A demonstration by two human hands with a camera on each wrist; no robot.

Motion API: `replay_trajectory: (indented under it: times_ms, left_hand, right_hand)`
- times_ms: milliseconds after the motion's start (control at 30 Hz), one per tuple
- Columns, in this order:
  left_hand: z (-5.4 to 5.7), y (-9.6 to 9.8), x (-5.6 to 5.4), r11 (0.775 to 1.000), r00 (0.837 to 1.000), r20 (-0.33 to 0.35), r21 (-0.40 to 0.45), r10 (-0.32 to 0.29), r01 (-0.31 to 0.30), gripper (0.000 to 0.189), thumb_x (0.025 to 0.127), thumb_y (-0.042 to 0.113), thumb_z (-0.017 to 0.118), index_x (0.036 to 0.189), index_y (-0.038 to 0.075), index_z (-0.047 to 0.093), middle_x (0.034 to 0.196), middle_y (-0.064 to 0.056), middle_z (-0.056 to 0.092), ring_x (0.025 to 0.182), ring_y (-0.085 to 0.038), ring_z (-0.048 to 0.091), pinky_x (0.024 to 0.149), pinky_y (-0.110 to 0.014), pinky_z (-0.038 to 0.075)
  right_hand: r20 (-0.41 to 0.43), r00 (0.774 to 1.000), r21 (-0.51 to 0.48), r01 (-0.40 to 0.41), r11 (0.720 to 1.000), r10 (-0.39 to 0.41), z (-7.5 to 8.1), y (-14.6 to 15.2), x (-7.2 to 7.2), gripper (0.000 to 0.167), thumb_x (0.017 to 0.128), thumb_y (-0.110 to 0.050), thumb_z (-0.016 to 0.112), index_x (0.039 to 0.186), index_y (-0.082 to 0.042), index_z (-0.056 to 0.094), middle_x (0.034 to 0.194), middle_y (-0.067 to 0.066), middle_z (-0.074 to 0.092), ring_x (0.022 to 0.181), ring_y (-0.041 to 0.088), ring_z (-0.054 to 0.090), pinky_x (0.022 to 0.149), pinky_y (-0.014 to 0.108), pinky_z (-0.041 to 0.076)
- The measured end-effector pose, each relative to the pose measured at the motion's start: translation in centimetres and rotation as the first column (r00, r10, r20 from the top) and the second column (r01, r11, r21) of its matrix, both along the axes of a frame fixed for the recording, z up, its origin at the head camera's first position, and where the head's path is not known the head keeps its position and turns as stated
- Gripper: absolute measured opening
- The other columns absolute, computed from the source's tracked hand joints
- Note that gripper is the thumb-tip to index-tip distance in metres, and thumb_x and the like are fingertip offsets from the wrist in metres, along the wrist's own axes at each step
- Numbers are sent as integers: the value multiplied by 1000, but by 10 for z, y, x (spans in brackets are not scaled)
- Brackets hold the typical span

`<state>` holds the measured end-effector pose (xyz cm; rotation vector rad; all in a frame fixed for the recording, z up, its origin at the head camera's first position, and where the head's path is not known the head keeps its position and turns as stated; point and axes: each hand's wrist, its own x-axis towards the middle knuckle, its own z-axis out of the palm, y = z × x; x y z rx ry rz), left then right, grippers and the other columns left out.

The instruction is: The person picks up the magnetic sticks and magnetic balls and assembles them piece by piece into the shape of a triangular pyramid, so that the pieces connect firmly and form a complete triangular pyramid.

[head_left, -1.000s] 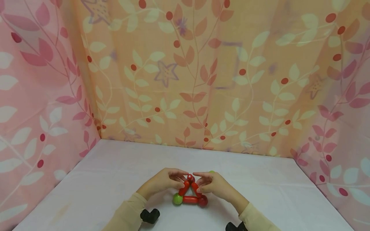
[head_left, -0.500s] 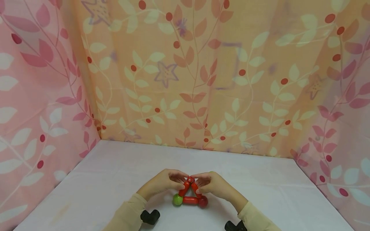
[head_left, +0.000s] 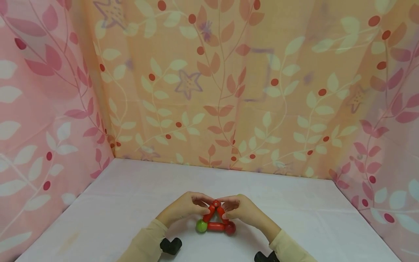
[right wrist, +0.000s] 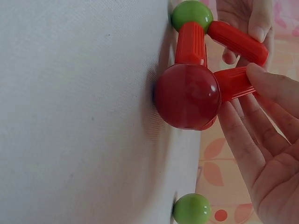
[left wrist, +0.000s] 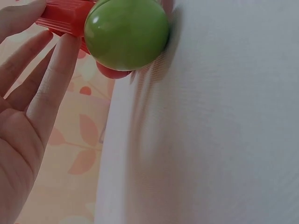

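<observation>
Toy red rods and balls form a small triangle on the table in the head view. A red rod (head_left: 216,227) lies along its front, between a green ball (head_left: 201,225) and a dark red ball (head_left: 230,227). My left hand (head_left: 183,207) pinches the left slanting rod (right wrist: 238,42), which rises from the green ball. With thumb and fingers, my right hand (head_left: 240,211) grips the right slanting rod (right wrist: 233,84) at the dark red ball. Both index fingers reach to a red piece (head_left: 215,203) at the apex, partly hidden by the fingertips.
Another green ball (right wrist: 191,209) sits on the white table (head_left: 131,189), behind my right hand. Patterned cloth (head_left: 222,91) encloses the back and both sides. Black elbow-shaped pieces (head_left: 171,246) show at both sleeves.
The red piece at the apex has dropped slightly, and the index fingertips have come closer together over it. The green ball behind the right hand has gone out of the head view.
</observation>
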<state>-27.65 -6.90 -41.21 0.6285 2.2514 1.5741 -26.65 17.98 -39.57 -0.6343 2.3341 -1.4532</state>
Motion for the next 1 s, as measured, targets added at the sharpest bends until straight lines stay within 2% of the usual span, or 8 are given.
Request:
replay_trajectory:
  times_ms: [133, 333, 667, 1000]
  left_hand:
    - [-1, 0, -1, 1000, 1000, -2, -7, 4, -4, 32, 86, 20, 75, 117, 15, 73, 112, -2, 73, 99, -14, 64, 88, -32, 49]
    - [-1, 2, -2, 1000, 1000, -6, -7, 5, -5, 31, 85, 21, 76, 116, 16, 73, 110, -1, 73, 98, -13, 63, 87, -31, 48]
    - [-1, 5, -1, 1000, 999, -25, 0, 20, -20, 32, 86, 17, 75, 117, 11, 72, 108, -3, 72, 97, -12, 62, 86, -29, 49]
    - [-1, 4, 0, 1000, 999, -28, -7, 30, -31, 32, 87, 19, 74, 118, 12, 70, 107, -1, 70, 98, -13, 62, 86, -31, 49]
  right_hand:
    - [-18, 1000, -7, -5, 1000, 5, -1, 0, 0, 47, 82, -5, 74, 128, -4, 66, 112, 14, 73, 97, 19, 68, 82, 31, 59]
    - [-15, 1000, -26, -11, 1000, 11, -3, 2, -1, 48, 82, -4, 74, 129, -4, 65, 115, 16, 72, 102, 22, 69, 84, 32, 58]
    - [-8, 1000, -54, -13, 998, 12, -4, 3, 0, 48, 83, -4, 73, 130, -3, 65, 114, 16, 72, 101, 21, 68, 80, 28, 58]
    - [28, 1000, -63, -11, 998, 13, -4, 3, 0, 48, 84, -6, 73, 132, -3, 63, 118, 16, 71, 105, 21, 67, 84, 33, 59]
